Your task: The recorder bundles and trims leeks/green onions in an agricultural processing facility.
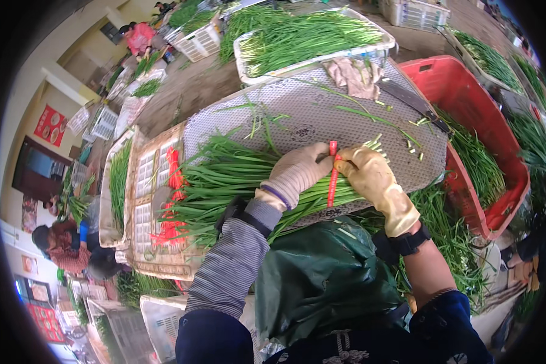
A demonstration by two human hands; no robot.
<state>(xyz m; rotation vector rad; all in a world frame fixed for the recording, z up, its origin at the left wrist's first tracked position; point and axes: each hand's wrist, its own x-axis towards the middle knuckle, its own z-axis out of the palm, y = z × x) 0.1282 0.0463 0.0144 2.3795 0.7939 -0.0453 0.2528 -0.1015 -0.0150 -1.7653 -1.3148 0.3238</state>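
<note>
A bundle of long green leafy stalks, perhaps garlic chives (pixel 227 182), lies across a patterned mat (pixel 300 109), its pale cut ends to the right. Around its stem part runs a red printed tie band (pixel 332 189). My left hand (pixel 300 170), in a striped knit glove, rests over the stalks and pinches the band at the top of the bundle. My right hand (pixel 368 175), in a yellowish rubber glove, pinches the band from the other side, close to the left fingertips. More red ties (pixel 175 182) lie by the leafy ends.
A knife (pixel 409 100) and a crumpled cloth (pixel 352 77) lie at the mat's far right. Beyond stands a white crate (pixel 243 68) of greens. To the right is a red crate (pixel 464 82) holding stalks. An upturned-looking pale crate (pixel 141 204) adjoins the left side. Several people work farther off.
</note>
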